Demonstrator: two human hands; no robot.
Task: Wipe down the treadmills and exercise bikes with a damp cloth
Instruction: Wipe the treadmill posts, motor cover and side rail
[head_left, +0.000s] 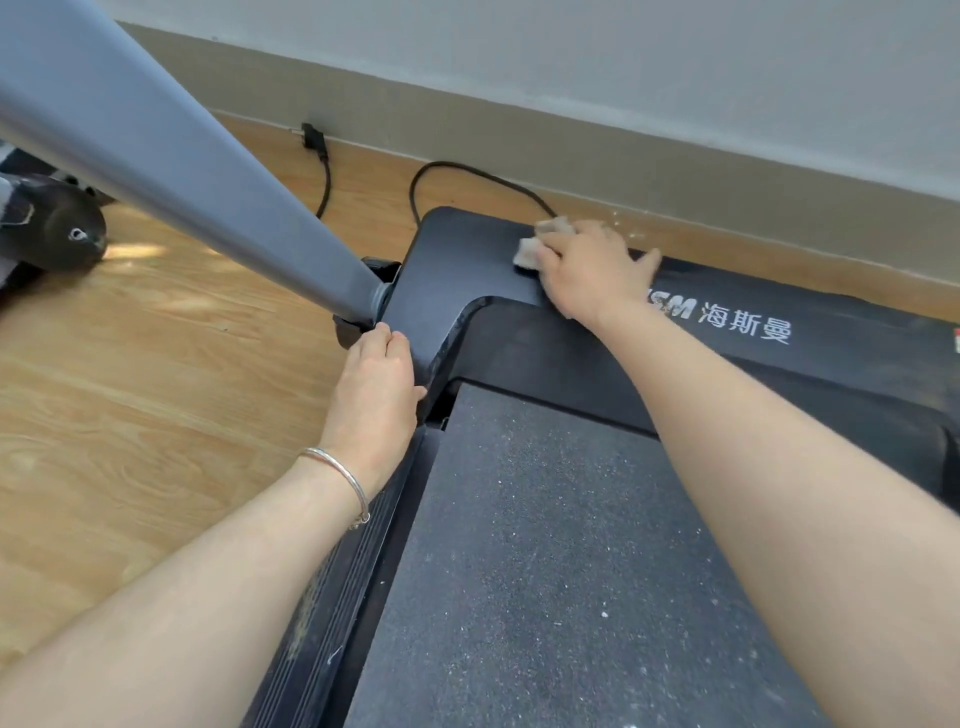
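Note:
A black treadmill (467, 270) fills the middle and right, with a dusty grey running belt (545, 545) and a motor cover bearing white lettering. My right hand (587, 265) lies flat on a small pale cloth (540, 241), pressing it onto the far top of the motor cover; most of the cloth is hidden under the palm. My left hand (376, 384) rests on the left edge of the treadmill frame, fingers curled over the edge near the base of the grey upright post (171, 161). A silver bangle circles the left wrist.
A black power cable (467, 174) loops on the wooden floor (130, 364) behind the treadmill, its plug (314, 137) lying near the skirting board. A dark rounded machine base (52, 228) sits at far left. The wall runs close behind.

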